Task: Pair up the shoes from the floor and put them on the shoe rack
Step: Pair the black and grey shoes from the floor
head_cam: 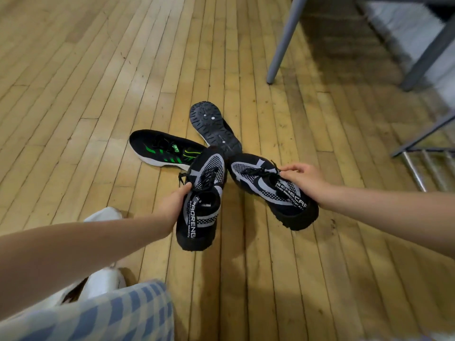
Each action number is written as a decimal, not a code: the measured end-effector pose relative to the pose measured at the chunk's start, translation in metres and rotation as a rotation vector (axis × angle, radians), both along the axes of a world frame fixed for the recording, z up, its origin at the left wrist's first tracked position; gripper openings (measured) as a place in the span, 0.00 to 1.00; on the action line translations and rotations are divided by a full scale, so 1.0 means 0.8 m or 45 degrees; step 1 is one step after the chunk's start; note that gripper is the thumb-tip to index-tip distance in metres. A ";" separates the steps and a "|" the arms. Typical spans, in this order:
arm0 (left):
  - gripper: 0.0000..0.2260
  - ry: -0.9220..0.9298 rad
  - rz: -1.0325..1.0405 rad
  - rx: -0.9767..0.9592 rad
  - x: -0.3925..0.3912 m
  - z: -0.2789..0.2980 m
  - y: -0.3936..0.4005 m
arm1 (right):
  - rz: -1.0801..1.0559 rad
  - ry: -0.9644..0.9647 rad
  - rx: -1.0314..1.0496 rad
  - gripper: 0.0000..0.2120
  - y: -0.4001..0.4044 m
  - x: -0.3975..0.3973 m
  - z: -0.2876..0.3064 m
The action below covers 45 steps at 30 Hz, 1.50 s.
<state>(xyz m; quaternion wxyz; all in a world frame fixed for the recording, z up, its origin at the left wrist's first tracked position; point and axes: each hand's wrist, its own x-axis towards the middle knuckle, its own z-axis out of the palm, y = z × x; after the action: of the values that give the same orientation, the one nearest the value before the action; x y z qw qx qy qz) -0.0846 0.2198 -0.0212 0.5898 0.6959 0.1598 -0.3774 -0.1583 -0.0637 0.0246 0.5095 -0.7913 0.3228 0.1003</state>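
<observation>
I hold two matching black and grey knit sneakers with white lettering above the wooden floor. My left hand (174,205) grips the left sneaker (203,200) by its collar. The right sneaker (273,190) is held at its tongue and collar by my right hand (304,178). Beyond them on the floor lies a black sneaker with green stripes (162,150), upright on its white sole. Beside it a dark shoe (214,127) lies turned over, sole up. At the right edge, grey metal bars of what may be the shoe rack (423,163) show.
Grey metal furniture legs (283,43) stand at the upper right. My own feet in white shoes (103,286) and a blue checked trouser leg (105,318) are at the lower left. Bare wooden floor (86,70) stretches to the left and back.
</observation>
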 end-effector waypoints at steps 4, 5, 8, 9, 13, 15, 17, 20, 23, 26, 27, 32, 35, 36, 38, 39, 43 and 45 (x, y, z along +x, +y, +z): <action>0.18 -0.133 -0.017 -0.109 0.023 0.041 -0.083 | -0.265 -0.143 0.074 0.07 -0.044 -0.021 0.039; 0.16 -0.175 -0.030 -0.128 0.029 0.053 -0.105 | -0.329 -0.190 0.082 0.06 -0.058 -0.027 0.052; 0.15 -0.246 -0.138 -0.192 0.037 0.098 -0.171 | -0.492 -0.348 0.064 0.03 -0.100 -0.045 0.092; 0.16 -0.263 -0.198 -0.193 0.042 0.111 -0.191 | -0.544 -0.393 0.048 0.03 -0.112 -0.048 0.104; 0.14 -0.322 -0.478 -0.226 0.031 0.178 -0.276 | -0.816 -0.557 0.050 0.04 -0.167 -0.083 0.146; 0.13 -0.354 -0.560 -0.205 0.025 0.199 -0.304 | -0.916 -0.594 0.046 0.04 -0.184 -0.097 0.152; 0.12 -0.384 -0.661 -0.214 0.010 0.216 -0.336 | -1.017 -0.643 0.031 0.04 -0.205 -0.122 0.160; 0.14 -0.349 -0.782 -0.281 -0.015 0.231 -0.383 | -1.143 -0.662 0.029 0.09 -0.237 -0.160 0.164; 0.13 -0.311 -0.848 -0.284 -0.052 0.235 -0.426 | -1.274 -0.685 0.004 0.07 -0.261 -0.197 0.167; 0.14 -0.345 -0.994 -0.221 -0.087 0.226 -0.471 | -1.389 -0.665 -0.026 0.05 -0.282 -0.230 0.164; 0.16 -0.361 -1.035 -0.214 -0.097 0.224 -0.489 | -1.399 -0.660 -0.054 0.06 -0.293 -0.239 0.166; 0.17 -0.387 -1.068 -0.275 -0.141 0.219 -0.554 | -1.627 -0.610 -0.175 0.11 -0.333 -0.266 0.166; 0.11 -0.394 -1.062 -0.323 -0.155 0.226 -0.585 | -1.675 -0.588 -0.118 0.19 -0.367 -0.275 0.142; 0.08 -0.392 -1.043 -0.325 -0.158 0.229 -0.596 | -1.680 -0.580 -0.100 0.17 -0.376 -0.280 0.136; 0.07 -0.421 -0.997 -0.348 -0.157 0.229 -0.612 | -1.694 -0.604 -0.004 0.12 -0.372 -0.284 0.143; 0.10 -0.438 -0.978 -0.369 -0.157 0.225 -0.621 | -1.697 -0.630 0.055 0.11 -0.372 -0.289 0.146; 0.15 -0.473 -0.924 -0.427 -0.160 0.201 -0.644 | -1.680 -0.710 0.236 0.10 -0.383 -0.309 0.126; 0.19 -0.474 -0.886 -0.438 -0.163 0.196 -0.655 | -1.665 -0.715 0.302 0.07 -0.389 -0.314 0.116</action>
<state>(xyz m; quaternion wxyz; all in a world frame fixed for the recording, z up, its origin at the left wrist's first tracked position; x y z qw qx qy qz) -0.2151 -0.3044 0.1353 0.5536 0.6562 -0.2588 -0.4427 -0.4098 -0.3745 0.1171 0.6116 -0.3712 0.5741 -0.3982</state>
